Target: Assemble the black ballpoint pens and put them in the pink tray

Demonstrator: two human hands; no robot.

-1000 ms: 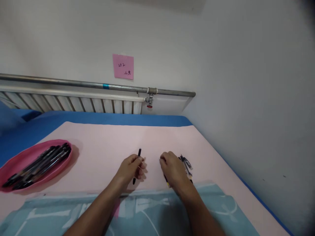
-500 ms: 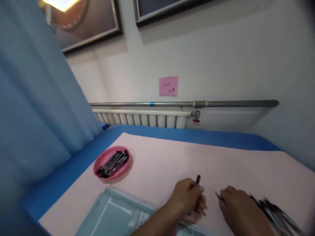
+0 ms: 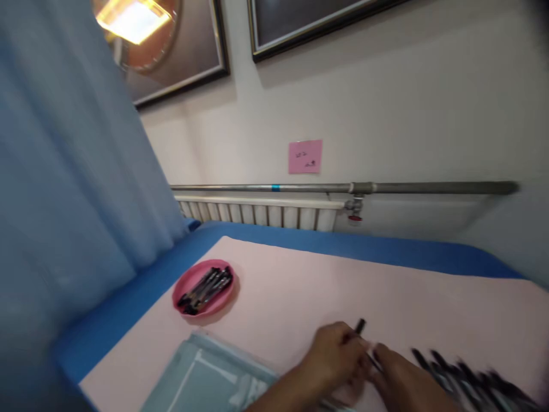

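My left hand point(image 3: 338, 355) is closed around a black-ended pen point(image 3: 360, 326), whose dark end sticks up past the thumb. Just to its right, my right hand point(image 3: 398, 375) pinches a thin dark pen part point(image 3: 375, 362) that points toward the left fingers. The two hands are close together, near the bottom of the view, and the fingers hide where the pieces meet. Beside the right hand lie several black-tipped pens point(image 3: 467, 377), blurred. Farther left, a round pink tray point(image 3: 178, 292) holds a bundle of dark pens point(image 3: 208, 290).
A light blue plastic packet point(image 3: 206, 377) lies in front, left of my forearm. Pink paper point(image 3: 291, 286) covers the blue table point(image 3: 343, 240). A blue curtain point(image 3: 86, 171) hangs on the left; a radiator point(image 3: 266, 214) and a metal pipe point(image 3: 317, 187) run along the wall.
My hands have come together, closing the gap between the pen in the left and the thin part in the right. The whole view has shifted slightly.
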